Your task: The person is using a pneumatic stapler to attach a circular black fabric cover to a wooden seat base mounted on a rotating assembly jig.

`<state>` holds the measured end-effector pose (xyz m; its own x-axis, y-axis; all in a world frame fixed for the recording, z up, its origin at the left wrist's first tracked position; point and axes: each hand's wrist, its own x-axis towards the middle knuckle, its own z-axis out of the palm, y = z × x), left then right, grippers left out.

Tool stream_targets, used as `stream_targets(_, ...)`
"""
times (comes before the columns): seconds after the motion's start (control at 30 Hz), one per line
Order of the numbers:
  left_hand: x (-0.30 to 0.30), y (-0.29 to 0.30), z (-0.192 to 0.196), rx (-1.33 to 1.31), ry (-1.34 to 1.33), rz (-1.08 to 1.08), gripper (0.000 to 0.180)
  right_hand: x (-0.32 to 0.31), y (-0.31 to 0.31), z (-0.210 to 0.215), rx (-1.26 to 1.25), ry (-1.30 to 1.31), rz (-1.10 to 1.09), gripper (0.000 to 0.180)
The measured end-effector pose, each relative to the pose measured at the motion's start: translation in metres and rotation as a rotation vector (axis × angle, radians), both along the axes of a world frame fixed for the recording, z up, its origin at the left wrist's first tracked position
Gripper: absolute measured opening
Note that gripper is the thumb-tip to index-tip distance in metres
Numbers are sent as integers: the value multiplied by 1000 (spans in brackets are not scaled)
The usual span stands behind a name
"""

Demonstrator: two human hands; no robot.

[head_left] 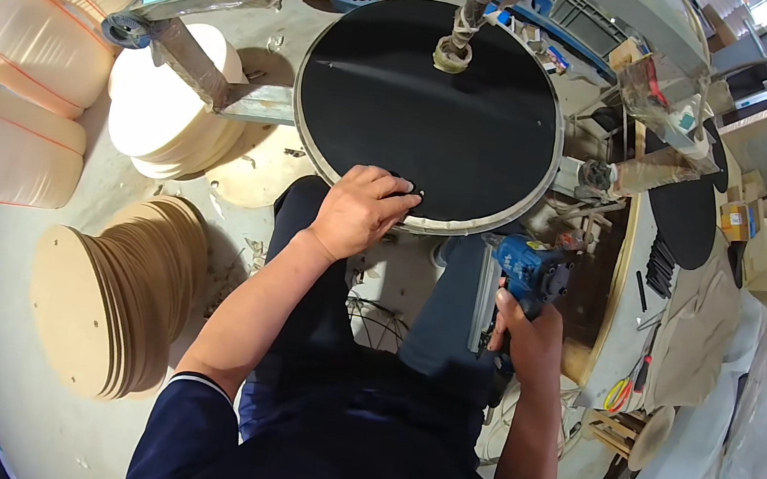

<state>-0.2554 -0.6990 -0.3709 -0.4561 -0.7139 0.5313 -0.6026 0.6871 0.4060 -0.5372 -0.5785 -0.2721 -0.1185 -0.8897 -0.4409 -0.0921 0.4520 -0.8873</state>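
Observation:
A round seat panel covered in black material (pixel 407 101) lies flat in front of me, with a pale rim showing around its edge. At its near edge my left hand (pixel 363 208) presses down, fingers bent over the black covering; whether they pinch it is hard to see. My right hand (pixel 530 335) grips a blue staple gun (pixel 530 274) just right of the panel's near edge, apart from the covering. A taped metal post (pixel 457 44) comes down onto the far part of the panel.
Stacked round wooden boards (pixel 77 310) stand on the floor at left, near pale round pads (pixel 168 102). Wrapped bundles (pixel 9 141) line the far left. Metal frame arms (pixel 185 59) flank the panel. On the right bench are scissors (pixel 619 394) and black strips (pixel 660 266).

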Motion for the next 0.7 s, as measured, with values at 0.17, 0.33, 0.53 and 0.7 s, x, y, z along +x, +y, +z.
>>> stream_targets(0.17, -5, 2, -6, -6, 3, -12, 32, 0, -2, 3, 19, 34, 36, 22)
stream_targets(0.33, -5, 2, -9, -29, -10, -27, 31, 6, -6, 9, 32, 51, 45, 20)
stream_targets(0.53, -3, 1, -9, -77, -46, -73, 31, 18, -13, 9, 84, 24, 67, 21)
stream_targets(0.7, -1, 0, -14, -78, -68, -102, 35, 30, -20, 8, 110, -34, 111, 21)
